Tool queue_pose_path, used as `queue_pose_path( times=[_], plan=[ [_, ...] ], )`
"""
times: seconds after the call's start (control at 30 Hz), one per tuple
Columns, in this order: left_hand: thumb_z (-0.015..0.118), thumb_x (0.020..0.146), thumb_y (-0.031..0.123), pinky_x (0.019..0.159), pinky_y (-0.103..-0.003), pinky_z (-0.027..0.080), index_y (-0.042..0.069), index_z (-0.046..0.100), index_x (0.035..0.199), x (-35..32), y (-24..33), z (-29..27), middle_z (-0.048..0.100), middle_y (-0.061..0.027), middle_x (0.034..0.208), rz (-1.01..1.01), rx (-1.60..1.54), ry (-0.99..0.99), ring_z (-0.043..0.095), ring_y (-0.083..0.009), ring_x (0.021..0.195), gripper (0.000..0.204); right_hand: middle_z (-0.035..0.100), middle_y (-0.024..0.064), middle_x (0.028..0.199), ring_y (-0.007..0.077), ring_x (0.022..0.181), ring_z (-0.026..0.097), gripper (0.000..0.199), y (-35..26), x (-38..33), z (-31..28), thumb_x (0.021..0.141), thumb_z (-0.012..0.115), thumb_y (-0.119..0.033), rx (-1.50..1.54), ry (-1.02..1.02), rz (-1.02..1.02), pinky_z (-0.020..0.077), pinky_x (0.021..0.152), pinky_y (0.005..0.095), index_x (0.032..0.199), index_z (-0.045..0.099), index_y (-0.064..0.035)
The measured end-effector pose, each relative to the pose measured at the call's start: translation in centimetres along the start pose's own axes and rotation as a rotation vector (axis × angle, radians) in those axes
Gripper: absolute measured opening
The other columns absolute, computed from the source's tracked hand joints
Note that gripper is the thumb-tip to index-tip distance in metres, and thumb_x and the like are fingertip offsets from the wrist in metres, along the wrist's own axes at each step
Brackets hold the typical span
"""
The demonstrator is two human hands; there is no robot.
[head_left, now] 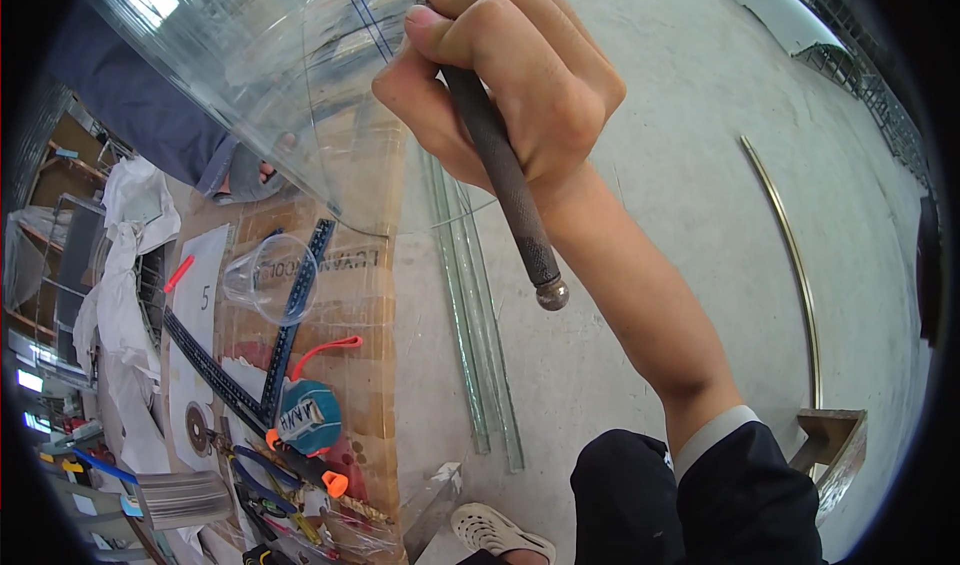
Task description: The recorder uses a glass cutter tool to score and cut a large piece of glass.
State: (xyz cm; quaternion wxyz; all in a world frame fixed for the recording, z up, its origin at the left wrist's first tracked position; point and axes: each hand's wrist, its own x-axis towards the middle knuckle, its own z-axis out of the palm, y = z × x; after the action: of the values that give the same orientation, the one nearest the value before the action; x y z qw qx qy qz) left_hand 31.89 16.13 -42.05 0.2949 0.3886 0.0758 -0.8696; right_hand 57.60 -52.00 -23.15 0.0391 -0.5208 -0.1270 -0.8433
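My right hand is closed round a glass cutter with a dark textured handle and a metal ball at its lower end. The cutter's metal head points up and away, close to a large clear glass sheet with blue lines drawn on it. Whether the tip touches the glass I cannot tell. Behind the sheet, at the left, a co-worker's hand in a grey glove with bare fingertips rests at the bench. My left hand does not show.
A cardboard-covered bench holds a clear plastic cup, a black folding square, a teal tape measure and pliers. Long glass strips lie beside it. A brass-coloured rod leans on a bracket at right.
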Motion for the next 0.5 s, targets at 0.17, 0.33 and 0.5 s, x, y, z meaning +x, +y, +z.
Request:
queue_pose_path(
  times=[0.17, 0.33, 0.5],
  plan=[
    [0.056, 0.09, 0.067, 0.085, -0.041, 0.051, 0.006, 0.045, 0.139, -0.2, -0.1, 0.2, 0.065, -0.0151, 0.104, 0.012, -0.019, -0.012, 0.066, -0.0271, 0.09, 0.079, 0.061, 0.0034, 0.073, 0.0203, 0.066, 0.061, 0.026, -0.4, -2.3, -1.0, 0.058, 0.08, -0.02, -0.016, 0.017, -0.007, 0.0464, 0.059, 0.0314, 0.072, 0.06, -0.0112],
    [0.056, 0.09, 0.066, 0.086, -0.041, 0.051, 0.006, 0.043, 0.14, -0.4, -0.2, 0.5, 0.065, -0.0152, 0.105, 0.023, -0.044, -0.021, 0.065, -0.0272, 0.091, 0.08, 0.062, 0.0047, 0.075, 0.021, 0.065, 0.06, 0.025, -1.1, -4.5, -2.8, 0.061, 0.08, -0.021, -0.002, -0.02, 0.0, 0.046, 0.058, 0.0311, 0.072, 0.06, -0.0108],
    [0.057, 0.09, 0.066, 0.086, -0.041, 0.051, 0.006, 0.042, 0.142, -0.6, -0.1, 0.9, 0.065, -0.0153, 0.106, 0.035, -0.073, -0.025, 0.065, -0.0274, 0.092, 0.081, 0.063, 0.005, 0.076, 0.0206, 0.062, 0.058, 0.025, -1.8, -7.2, -4.5, 0.064, 0.08, -0.021, -0.053, -0.094, 0.015, 0.0445, 0.057, 0.03, 0.071, 0.059, -0.0102]
  ],
)
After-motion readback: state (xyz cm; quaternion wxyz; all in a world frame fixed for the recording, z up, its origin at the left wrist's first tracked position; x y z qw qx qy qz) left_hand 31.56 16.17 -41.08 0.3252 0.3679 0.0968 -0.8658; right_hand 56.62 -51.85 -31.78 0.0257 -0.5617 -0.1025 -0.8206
